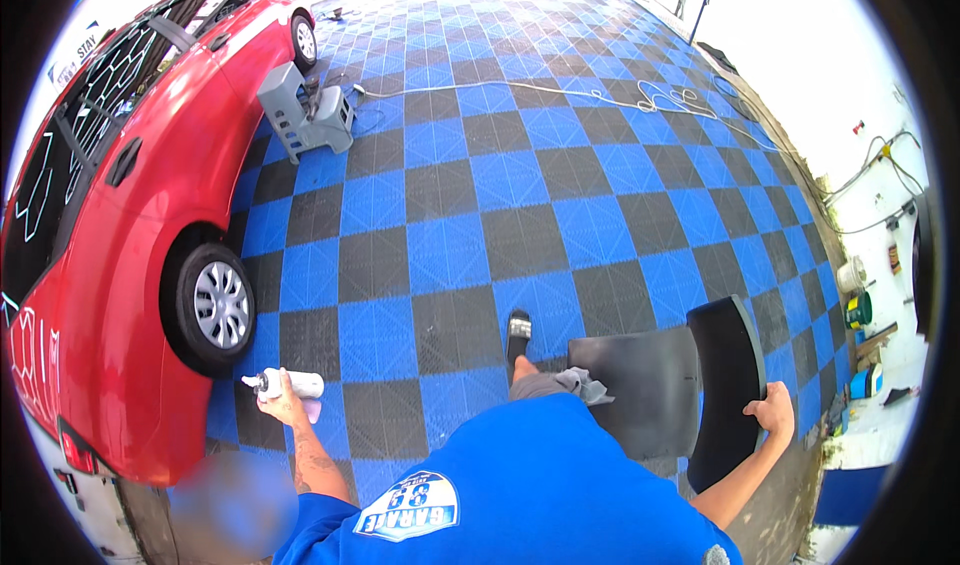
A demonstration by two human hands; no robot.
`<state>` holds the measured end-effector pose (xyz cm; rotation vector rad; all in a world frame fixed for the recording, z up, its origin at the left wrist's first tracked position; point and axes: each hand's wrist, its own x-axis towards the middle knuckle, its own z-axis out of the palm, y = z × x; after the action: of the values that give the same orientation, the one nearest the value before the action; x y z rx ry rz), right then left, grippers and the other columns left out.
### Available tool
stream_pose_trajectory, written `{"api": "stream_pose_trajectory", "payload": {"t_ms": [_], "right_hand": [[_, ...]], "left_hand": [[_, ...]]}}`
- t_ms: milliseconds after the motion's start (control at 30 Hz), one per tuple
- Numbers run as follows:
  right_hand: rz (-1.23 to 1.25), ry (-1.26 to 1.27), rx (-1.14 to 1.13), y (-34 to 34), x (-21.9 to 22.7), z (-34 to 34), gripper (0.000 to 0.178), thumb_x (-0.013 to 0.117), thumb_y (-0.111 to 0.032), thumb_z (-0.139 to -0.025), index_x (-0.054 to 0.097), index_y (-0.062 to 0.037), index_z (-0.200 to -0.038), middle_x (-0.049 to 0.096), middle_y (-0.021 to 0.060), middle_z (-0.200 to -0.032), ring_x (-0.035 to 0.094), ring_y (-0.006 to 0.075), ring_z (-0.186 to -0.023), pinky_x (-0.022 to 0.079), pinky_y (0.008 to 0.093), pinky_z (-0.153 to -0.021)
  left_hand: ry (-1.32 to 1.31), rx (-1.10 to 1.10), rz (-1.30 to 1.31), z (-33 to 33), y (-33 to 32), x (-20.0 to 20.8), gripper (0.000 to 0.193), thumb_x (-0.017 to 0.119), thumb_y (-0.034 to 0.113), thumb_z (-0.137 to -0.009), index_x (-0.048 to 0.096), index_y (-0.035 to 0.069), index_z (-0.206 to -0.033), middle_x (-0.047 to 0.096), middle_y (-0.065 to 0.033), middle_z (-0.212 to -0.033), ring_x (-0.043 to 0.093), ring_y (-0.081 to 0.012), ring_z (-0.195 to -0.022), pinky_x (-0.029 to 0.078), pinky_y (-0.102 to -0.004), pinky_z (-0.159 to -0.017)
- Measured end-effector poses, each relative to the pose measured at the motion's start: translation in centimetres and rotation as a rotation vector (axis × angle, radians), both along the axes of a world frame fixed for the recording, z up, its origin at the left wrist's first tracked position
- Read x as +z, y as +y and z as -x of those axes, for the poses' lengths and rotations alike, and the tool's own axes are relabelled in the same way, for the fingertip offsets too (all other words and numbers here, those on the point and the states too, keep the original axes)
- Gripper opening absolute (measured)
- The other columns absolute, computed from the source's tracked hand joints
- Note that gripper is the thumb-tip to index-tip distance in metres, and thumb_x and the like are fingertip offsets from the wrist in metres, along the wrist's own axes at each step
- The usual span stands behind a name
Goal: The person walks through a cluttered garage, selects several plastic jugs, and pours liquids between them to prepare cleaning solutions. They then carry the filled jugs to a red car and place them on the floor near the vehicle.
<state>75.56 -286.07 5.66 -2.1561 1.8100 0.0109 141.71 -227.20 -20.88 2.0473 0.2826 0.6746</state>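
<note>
My left hand [287, 407] is closed around a white squeeze bottle [304, 389] with a pointed nozzle, held beside the rear of the red car. Something pinkish, perhaps a pad or cloth [313, 411], shows beneath the bottle. On the other side, my right hand [772, 412] grips the outer edge of a black curved panel [727, 390]. This panel meets a worn dark grey surface [636, 385]; together they look like a chair's backrest and seat. A grey cloth [590, 386] hangs at my waist, next to the grey surface.
The red car [190, 115] fills the left side. Ahead of its rear wheel [221, 303] stands a grey plastic step stool [305, 113] with items on it. A pale cord [480, 86] runs across the blue and black tiled floor. Containers [858, 309] line the right wall.
</note>
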Motion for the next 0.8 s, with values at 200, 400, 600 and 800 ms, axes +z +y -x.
{"api": "stream_pose_trajectory", "payload": {"t_ms": [200, 400, 600, 800], "right_hand": [[-0.113, -0.064, 0.026, -18.7, -0.5, -20.0, 0.030, 0.077, -0.008, -0.050, 0.069, 0.0054, -0.076, 0.066, 0.0244, -0.070, 0.067, 0.0374, -0.068, 0.053, 0.0427, -0.065], [-0.003, 0.076, -0.025, -31.1, 0.3, -35.7, 0.036, 0.079, -0.012, -0.051, 0.069, 0.0036, -0.082, 0.067, 0.0252, -0.083, 0.067, 0.0386, -0.083, 0.053, 0.0439, -0.072], [0.004, 0.106, -0.176, -42.9, 1.2, -54.4, 0.041, 0.082, -0.015, -0.049, 0.072, -0.0003, -0.085, 0.066, 0.0231, -0.090, 0.065, 0.0383, -0.092, 0.051, 0.0437, -0.080], [0.076, 0.174, -0.121, -56.6, 2.1, -69.3, 0.041, 0.083, -0.015, -0.050, 0.070, 0.0041, -0.084, 0.066, 0.0221, -0.090, 0.065, 0.0348, -0.091, 0.051, 0.0427, -0.080]], "left_hand": [[0.274, 0.271, 0.030, -10.9, -15.2, 0.3, 0.083, 0.083, 0.055, -0.071, 0.060, -0.012, -0.115, 0.053, -0.0283, -0.125, 0.058, -0.0326, -0.111, 0.051, -0.0454, -0.091], [0.691, 0.392, -0.157, -17.9, -29.8, 0.6, 0.100, 0.070, 0.076, -0.069, 0.061, -0.011, -0.118, 0.049, -0.0334, -0.122, 0.056, -0.0426, -0.108, 0.050, -0.0520, -0.091], [0.649, 0.509, -0.105, -35.4, -42.8, -4.4, 0.095, 0.068, 0.077, -0.070, 0.063, -0.003, -0.121, 0.054, -0.0324, -0.117, 0.055, -0.0449, -0.107, 0.046, -0.0531, -0.096], [0.344, 0.100, -0.016, -63.9, -60.4, -5.3, 0.087, 0.088, 0.046, -0.068, 0.050, -0.012, -0.120, 0.059, -0.0250, -0.117, 0.059, -0.0314, -0.109, 0.049, -0.0423, -0.094]]}}
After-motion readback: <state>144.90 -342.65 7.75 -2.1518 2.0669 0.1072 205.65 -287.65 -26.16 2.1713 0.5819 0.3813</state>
